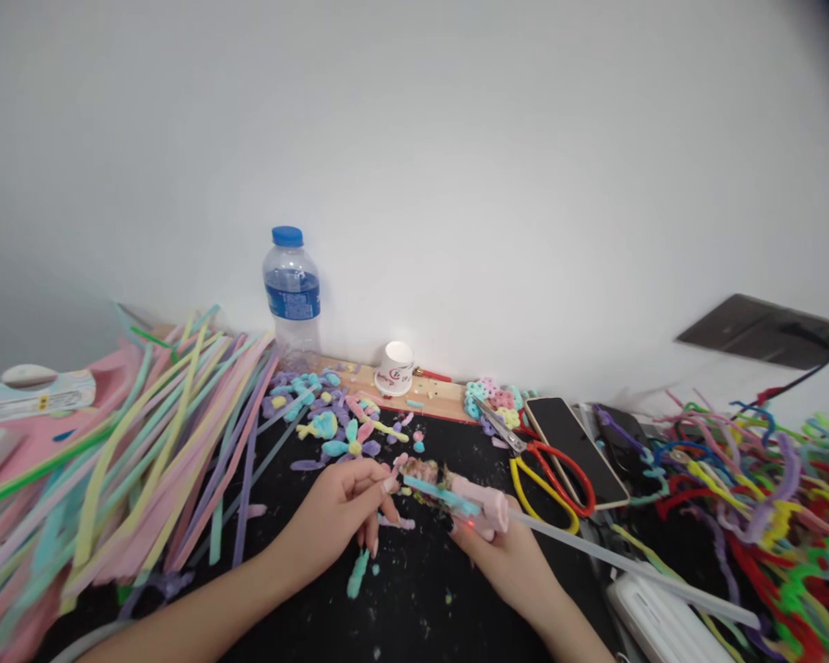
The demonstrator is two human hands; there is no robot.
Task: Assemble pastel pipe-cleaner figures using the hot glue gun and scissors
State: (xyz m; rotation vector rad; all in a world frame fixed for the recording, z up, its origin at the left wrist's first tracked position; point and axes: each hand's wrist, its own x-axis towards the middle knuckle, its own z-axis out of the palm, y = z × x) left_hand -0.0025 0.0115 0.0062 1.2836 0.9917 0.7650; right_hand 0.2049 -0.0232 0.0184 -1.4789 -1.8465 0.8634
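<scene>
My right hand [507,557] is wrapped round a pale pink hot glue gun [490,506], whose small red light is lit. A long translucent glue stick [636,560] juts from its back towards the lower right. Fuzz and a light-blue strip [442,495] lie along the gun's front. My left hand [342,511] is closed in a pinch near the nozzle, at a small pink fuzzy piece [401,460]. Below its fingers is a teal fuzzy piece [357,575]; whether the two pieces are joined, I cannot tell. Pastel pipe-cleaner flowers [352,442] lie just beyond.
Long pastel pipe cleaners [180,433] heap at the left. A water bottle [291,295] and paper cup [395,368] stand by the wall. Scissors [545,470], a phone [577,451], a white power bank [663,622] and tangled bright pipe cleaners [760,516] lie to the right.
</scene>
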